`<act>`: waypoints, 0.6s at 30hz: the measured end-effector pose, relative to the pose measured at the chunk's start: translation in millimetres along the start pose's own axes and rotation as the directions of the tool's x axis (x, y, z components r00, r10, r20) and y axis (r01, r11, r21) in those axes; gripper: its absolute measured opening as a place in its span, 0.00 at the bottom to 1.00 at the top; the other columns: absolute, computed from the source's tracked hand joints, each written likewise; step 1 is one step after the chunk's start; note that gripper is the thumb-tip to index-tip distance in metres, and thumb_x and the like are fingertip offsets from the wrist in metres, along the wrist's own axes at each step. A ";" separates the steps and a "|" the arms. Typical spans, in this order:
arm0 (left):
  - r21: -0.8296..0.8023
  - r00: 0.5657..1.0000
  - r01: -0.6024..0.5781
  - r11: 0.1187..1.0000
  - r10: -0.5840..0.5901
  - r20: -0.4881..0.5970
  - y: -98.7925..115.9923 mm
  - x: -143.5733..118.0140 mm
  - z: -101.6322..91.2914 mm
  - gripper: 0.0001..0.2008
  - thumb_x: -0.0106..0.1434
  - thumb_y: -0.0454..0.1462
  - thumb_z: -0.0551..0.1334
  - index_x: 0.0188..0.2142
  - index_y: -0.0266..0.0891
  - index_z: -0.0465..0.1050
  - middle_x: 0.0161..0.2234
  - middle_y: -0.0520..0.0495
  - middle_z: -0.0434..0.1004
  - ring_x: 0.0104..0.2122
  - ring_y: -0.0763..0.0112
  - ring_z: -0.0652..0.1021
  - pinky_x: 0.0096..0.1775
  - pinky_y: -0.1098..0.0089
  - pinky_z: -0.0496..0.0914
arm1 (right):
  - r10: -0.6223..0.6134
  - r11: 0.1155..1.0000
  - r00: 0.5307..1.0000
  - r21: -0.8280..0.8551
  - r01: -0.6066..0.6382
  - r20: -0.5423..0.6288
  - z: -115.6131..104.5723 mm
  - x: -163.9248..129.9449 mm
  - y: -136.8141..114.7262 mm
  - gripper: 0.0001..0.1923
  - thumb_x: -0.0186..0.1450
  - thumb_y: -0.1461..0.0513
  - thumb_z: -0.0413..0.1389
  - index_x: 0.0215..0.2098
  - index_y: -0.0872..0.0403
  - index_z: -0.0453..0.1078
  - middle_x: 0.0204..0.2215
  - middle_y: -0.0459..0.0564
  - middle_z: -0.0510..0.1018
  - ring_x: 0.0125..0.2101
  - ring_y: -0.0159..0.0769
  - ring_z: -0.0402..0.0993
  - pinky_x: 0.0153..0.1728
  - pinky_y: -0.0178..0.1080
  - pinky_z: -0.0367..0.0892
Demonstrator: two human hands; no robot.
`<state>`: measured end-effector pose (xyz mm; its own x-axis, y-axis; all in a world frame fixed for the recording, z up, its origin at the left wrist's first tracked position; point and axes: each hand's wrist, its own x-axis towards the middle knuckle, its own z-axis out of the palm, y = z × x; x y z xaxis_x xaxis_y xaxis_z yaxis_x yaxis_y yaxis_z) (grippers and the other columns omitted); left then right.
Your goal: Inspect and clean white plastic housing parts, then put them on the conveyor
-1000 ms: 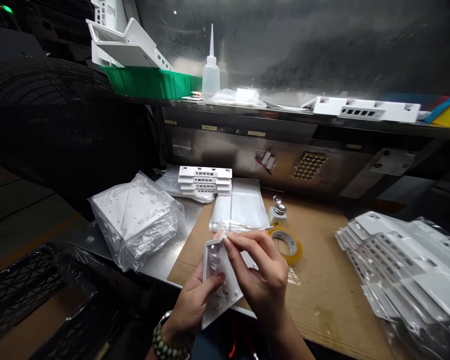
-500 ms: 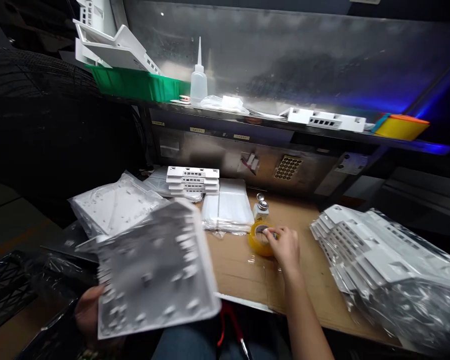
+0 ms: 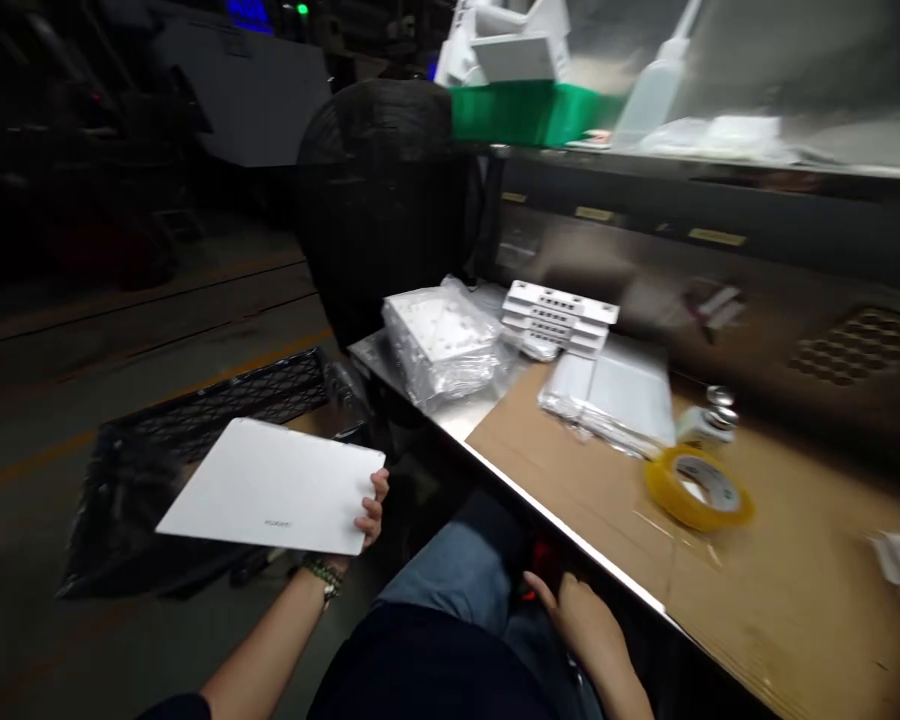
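My left hand [image 3: 373,515] grips the right edge of a white plastic cover [image 3: 270,490], fingers curled over it. Its smooth face, with small dark lettering near the lower edge, is toward me. The cover is above a black lattice crate [image 3: 112,500] on the left, hiding part of it. Low over my lap, beside the table edge, is my right hand [image 3: 589,620], its thumb stretched away from the other fingers, which are partly hidden. Close to it a bit of a red-handled tool [image 3: 541,557] shows, mostly out of sight.
On the cardboard-covered table [image 3: 525,440] are a yellow tape roll [image 3: 697,488], a small metal-topped bottle [image 3: 709,420], a stack of clear bags [image 3: 615,390], stacked white covers [image 3: 559,318] and bagged covers [image 3: 446,335]. A green bin [image 3: 525,112] stands on the shelf above.
The view has swung left. My left hand has carried the cover left over the crate, its ribbed inner face now turned away. My right hand has left the tape roll and dropped to my lap.
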<state>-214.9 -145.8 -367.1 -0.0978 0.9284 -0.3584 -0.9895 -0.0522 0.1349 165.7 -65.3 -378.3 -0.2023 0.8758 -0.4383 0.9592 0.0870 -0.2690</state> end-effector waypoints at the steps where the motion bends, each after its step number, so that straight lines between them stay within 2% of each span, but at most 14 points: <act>1: 0.000 0.999 0.026 1.000 -0.026 -0.024 2.6 -5.7 -8.4 0.19 0.73 0.37 0.53 0.63 0.42 0.60 0.39 0.45 0.81 0.24 0.71 0.79 0.19 0.76 0.67 | 0.027 0.998 1.000 0.057 -0.028 0.014 12.1 8.2 4.1 0.32 0.71 0.42 0.47 0.42 0.62 0.78 0.40 0.72 0.83 0.44 0.65 0.82 0.45 0.54 0.72; 3: -0.008 0.995 0.078 0.997 -0.078 -0.061 7.3 -12.7 -22.9 0.21 0.73 0.38 0.55 0.64 0.43 0.61 0.41 0.45 0.83 0.27 0.70 0.81 0.24 0.74 0.70 | 0.037 0.982 0.999 0.183 -0.041 0.026 26.6 23.8 11.8 0.31 0.70 0.41 0.47 0.44 0.57 0.78 0.45 0.68 0.83 0.51 0.64 0.79 0.50 0.55 0.71; 5: -0.007 0.990 0.107 0.994 -0.107 -0.087 10.2 -15.3 -34.7 0.23 0.73 0.39 0.56 0.66 0.43 0.60 0.43 0.45 0.84 0.31 0.68 0.83 0.29 0.71 0.72 | -0.021 0.940 0.998 0.340 -0.001 0.061 31.6 35.0 14.9 0.30 0.67 0.39 0.50 0.46 0.53 0.78 0.50 0.62 0.82 0.56 0.60 0.76 0.54 0.52 0.71; 7: -0.003 0.988 0.121 0.993 -0.121 -0.098 10.9 -14.5 -44.3 0.24 0.73 0.40 0.56 0.67 0.44 0.60 0.44 0.46 0.84 0.36 0.66 0.84 0.36 0.68 0.73 | -0.107 0.851 0.984 0.525 0.016 0.144 33.2 39.0 11.5 0.33 0.62 0.35 0.55 0.44 0.54 0.79 0.46 0.60 0.84 0.54 0.57 0.78 0.52 0.48 0.73; 9: -0.006 0.989 0.116 0.993 -0.116 -0.095 9.9 -10.9 -52.6 0.23 0.74 0.40 0.53 0.67 0.46 0.61 0.44 0.48 0.85 0.38 0.66 0.84 0.43 0.66 0.72 | -0.189 0.674 0.957 0.738 -0.037 0.220 35.3 35.0 1.7 0.36 0.58 0.34 0.60 0.43 0.56 0.80 0.41 0.59 0.85 0.48 0.55 0.81 0.50 0.47 0.74; 11: -0.014 0.992 0.098 0.995 -0.099 -0.082 8.2 -4.8 -60.8 0.22 0.75 0.41 0.50 0.66 0.47 0.62 0.44 0.49 0.85 0.41 0.66 0.84 0.52 0.63 0.69 | -0.263 0.418 0.929 0.899 -0.132 0.259 38.5 24.9 -11.7 0.35 0.58 0.36 0.62 0.46 0.56 0.79 0.40 0.57 0.84 0.47 0.51 0.81 0.50 0.47 0.74; 12: -0.019 0.994 0.086 0.996 -0.087 -0.073 6.9 -1.0 -65.3 0.22 0.76 0.41 0.48 0.66 0.48 0.63 0.44 0.49 0.85 0.43 0.65 0.84 0.57 0.60 0.66 | -0.318 0.287 0.903 0.937 -0.200 0.290 39.4 18.6 -18.5 0.35 0.58 0.36 0.63 0.46 0.55 0.78 0.41 0.57 0.84 0.47 0.50 0.81 0.52 0.48 0.73; 13: -0.024 0.995 0.072 0.997 -0.073 -0.061 5.4 3.2 -70.1 0.22 0.76 0.40 0.47 0.65 0.48 0.65 0.44 0.49 0.86 0.45 0.65 0.84 0.62 0.58 0.62 | -0.385 0.198 0.861 0.941 -0.274 0.331 39.3 11.9 -24.9 0.35 0.58 0.36 0.63 0.45 0.56 0.77 0.40 0.57 0.84 0.46 0.50 0.82 0.52 0.49 0.73; 14: -0.031 0.997 0.058 0.998 -0.059 -0.047 3.5 7.7 -75.2 0.22 0.76 0.40 0.45 0.64 0.48 0.66 0.44 0.49 0.86 0.48 0.64 0.83 0.65 0.56 0.57 | -0.451 0.148 0.812 0.929 -0.340 0.369 37.6 5.0 -30.4 0.35 0.59 0.35 0.62 0.43 0.56 0.77 0.38 0.57 0.83 0.43 0.49 0.82 0.51 0.51 0.73; 16: -0.042 0.999 0.037 0.998 -0.038 -0.016 -1.7 17.0 -85.6 0.22 0.75 0.40 0.44 0.61 0.47 0.70 0.44 0.49 0.86 0.54 0.62 0.80 0.69 0.52 0.48 | -0.557 0.147 0.720 0.902 -0.405 0.414 28.5 -8.5 -38.5 0.35 0.61 0.33 0.57 0.40 0.57 0.74 0.30 0.54 0.80 0.35 0.46 0.82 0.48 0.52 0.74; 17: -0.045 0.999 0.036 0.998 -0.036 0.001 -4.8 21.6 -90.5 0.22 0.75 0.40 0.44 0.59 0.46 0.72 0.44 0.49 0.86 0.58 0.61 0.78 0.70 0.50 0.45 | -0.572 0.187 0.709 0.907 -0.377 0.413 21.1 -15.1 -41.4 0.35 0.62 0.33 0.56 0.40 0.56 0.73 0.27 0.51 0.78 0.30 0.43 0.81 0.44 0.50 0.75; 18: -0.044 0.999 0.043 0.998 -0.042 0.019 -8.0 26.3 -94.8 0.22 0.75 0.40 0.45 0.57 0.45 0.73 0.45 0.48 0.86 0.61 0.59 0.74 0.70 0.47 0.42 | -0.560 0.250 0.730 0.920 -0.302 0.392 12.5 -21.7 -43.8 0.34 0.63 0.33 0.55 0.42 0.55 0.72 0.24 0.47 0.75 0.27 0.40 0.78 0.41 0.48 0.75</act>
<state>-219.7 -155.8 -465.2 -0.0541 0.9367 -0.3459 -0.9965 -0.0286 0.0783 125.6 -94.1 -367.7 -0.7622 0.4047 -0.5053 0.1194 -0.6793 -0.7241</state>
